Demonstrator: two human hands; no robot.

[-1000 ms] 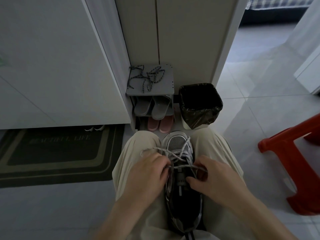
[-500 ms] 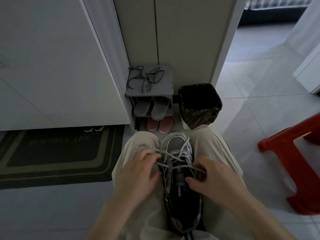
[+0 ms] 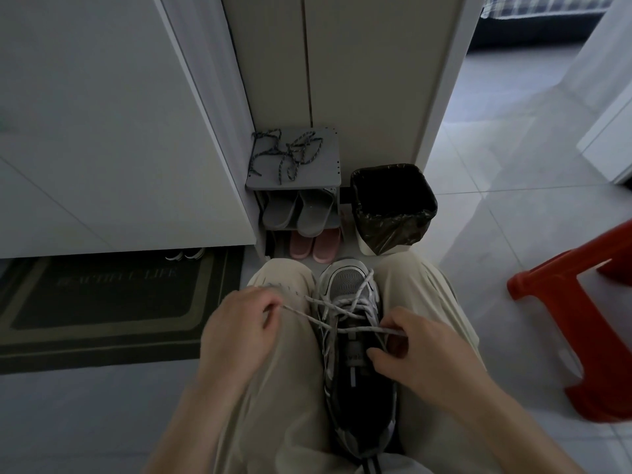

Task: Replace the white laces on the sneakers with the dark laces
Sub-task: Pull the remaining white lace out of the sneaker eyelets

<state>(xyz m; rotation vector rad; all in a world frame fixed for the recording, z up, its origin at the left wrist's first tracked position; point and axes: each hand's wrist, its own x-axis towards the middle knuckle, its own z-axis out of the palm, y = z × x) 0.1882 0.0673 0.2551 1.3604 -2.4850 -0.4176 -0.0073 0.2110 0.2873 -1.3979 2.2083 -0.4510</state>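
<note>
A person sits on a tiled floor with one grey and white sneaker (image 3: 357, 371) wedged between the knees, toe pointing away. The white lace (image 3: 342, 307) is partly loosened and lies slack and crisscrossed over the upper eyelets.

The left hand (image 3: 239, 333) has its fingers curled, pinching one strand and drawing it out to the left. The right hand (image 3: 420, 350) has thumb and forefinger closed on the other strand at the sneaker's right edge.

The lace looks light, soft and limp, so it will likely snag at the eyelets rather than slide out in one pull. It is best gripped close to each eyelet, or at the stiff tip. The sneaker seems light and steady where it is braced.

The dark laces (image 3: 289, 153) lie in a loose tangle on top of a small grey shoe rack (image 3: 321, 172) ahead, beside a lined trash bin (image 3: 393, 200), well apart from the hands.

The light is dim. The lower eyelets are lost against the dark tongue, the left fingertips are hidden behind the hand, and the heel is cut off at the bottom edge. No second sneaker can be made out with certainty.
</note>
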